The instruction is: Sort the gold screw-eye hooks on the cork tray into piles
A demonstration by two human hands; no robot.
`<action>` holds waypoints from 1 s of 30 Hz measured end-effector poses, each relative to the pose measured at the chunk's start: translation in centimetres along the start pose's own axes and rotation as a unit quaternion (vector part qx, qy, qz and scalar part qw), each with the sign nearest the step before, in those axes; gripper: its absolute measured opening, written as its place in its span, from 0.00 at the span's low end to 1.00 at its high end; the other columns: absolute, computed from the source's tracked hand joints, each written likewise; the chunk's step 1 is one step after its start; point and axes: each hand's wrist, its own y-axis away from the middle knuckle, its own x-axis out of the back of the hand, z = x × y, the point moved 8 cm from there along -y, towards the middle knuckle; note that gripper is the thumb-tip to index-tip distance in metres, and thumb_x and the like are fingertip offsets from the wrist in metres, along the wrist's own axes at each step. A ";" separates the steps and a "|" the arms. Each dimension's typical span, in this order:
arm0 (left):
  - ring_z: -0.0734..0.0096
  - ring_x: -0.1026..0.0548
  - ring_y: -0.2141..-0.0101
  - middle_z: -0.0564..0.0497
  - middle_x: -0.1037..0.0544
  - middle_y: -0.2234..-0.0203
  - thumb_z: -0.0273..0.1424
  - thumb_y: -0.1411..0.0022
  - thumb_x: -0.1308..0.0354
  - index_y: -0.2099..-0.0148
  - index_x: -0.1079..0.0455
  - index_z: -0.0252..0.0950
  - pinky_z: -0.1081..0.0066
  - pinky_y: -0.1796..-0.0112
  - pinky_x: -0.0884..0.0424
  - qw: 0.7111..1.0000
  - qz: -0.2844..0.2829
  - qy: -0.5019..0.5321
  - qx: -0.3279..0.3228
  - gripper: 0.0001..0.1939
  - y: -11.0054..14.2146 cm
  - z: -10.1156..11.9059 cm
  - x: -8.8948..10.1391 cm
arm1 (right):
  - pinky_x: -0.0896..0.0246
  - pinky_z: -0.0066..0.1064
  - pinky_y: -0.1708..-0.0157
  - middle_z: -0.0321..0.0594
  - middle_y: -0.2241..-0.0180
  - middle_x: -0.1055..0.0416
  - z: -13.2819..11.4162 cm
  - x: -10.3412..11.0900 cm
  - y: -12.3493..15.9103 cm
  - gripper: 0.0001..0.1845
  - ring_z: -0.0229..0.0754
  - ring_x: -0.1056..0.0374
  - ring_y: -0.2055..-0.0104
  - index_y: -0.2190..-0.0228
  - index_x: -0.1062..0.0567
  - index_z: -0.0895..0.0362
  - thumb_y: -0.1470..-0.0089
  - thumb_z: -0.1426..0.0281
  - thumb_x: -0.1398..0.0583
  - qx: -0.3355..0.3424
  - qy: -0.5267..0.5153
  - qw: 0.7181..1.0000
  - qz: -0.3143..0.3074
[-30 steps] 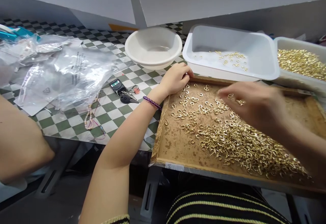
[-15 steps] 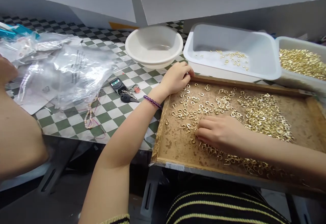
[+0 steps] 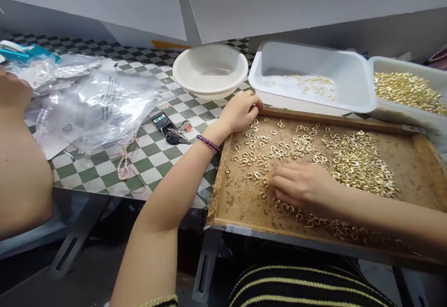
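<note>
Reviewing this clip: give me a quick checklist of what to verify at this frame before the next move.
1. Left hand at the tray's far left corner: ok.
2. Right hand down among the hooks: ok.
3. Hook held in the right hand: cannot tell, the fingers hide it.
4. Hooks gathered in one pile: not ok, many lie scattered toward the left.
5. Keys apart from the tray: ok, off to its left.
</note>
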 end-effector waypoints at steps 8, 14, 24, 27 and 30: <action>0.62 0.27 0.49 0.45 0.22 0.54 0.23 0.34 0.52 0.56 0.23 0.39 0.59 0.40 0.30 1.000 0.006 0.014 -0.010 0.16 0.0 0.0 0.1 | 0.31 0.29 0.69 0.56 0.42 0.32 8.7 13.4 2.3 0.24 0.36 0.29 0.62 0.42 0.27 0.65 0.38 0.71 0.36 -0.209 0.136 0.938 0.242; 0.62 0.27 0.47 0.45 0.22 0.53 0.23 0.33 0.53 0.56 0.23 0.39 0.61 0.39 0.31 1.000 -0.004 0.000 0.006 0.16 0.0 0.0 0.0 | 0.35 0.28 0.67 0.39 0.64 0.24 2.5 6.4 0.7 0.07 0.34 0.30 0.65 0.63 0.23 0.58 0.33 0.71 0.41 -0.032 0.040 0.996 0.077; 0.61 0.27 0.48 0.45 0.22 0.54 0.23 0.34 0.53 0.55 0.22 0.38 0.59 0.40 0.30 1.000 0.003 0.007 -0.001 0.17 0.0 0.0 0.1 | 0.61 0.28 0.76 0.41 0.71 0.30 1.4 -0.7 -0.5 0.12 0.37 0.38 0.72 0.71 0.28 0.59 0.37 0.70 0.46 -0.105 -0.002 0.992 -0.073; 0.62 0.27 0.49 0.46 0.22 0.54 0.23 0.34 0.53 0.56 0.23 0.40 0.59 0.40 0.30 1.000 0.008 0.008 -0.005 0.17 0.0 -0.1 0.1 | 0.60 0.26 0.77 0.40 0.72 0.29 2.5 1.0 -0.5 0.15 0.34 0.39 0.74 0.72 0.27 0.60 0.35 0.70 0.47 -0.096 -0.009 0.994 -0.060; 0.61 0.27 0.48 0.45 0.22 0.54 0.23 0.34 0.53 0.56 0.23 0.39 0.59 0.39 0.30 1.000 0.006 0.011 -0.007 0.17 0.0 -0.1 0.0 | 0.57 0.24 0.77 0.39 0.69 0.25 6.1 6.1 0.1 0.18 0.32 0.37 0.74 0.68 0.22 0.60 0.31 0.66 0.47 -0.132 0.078 0.987 0.041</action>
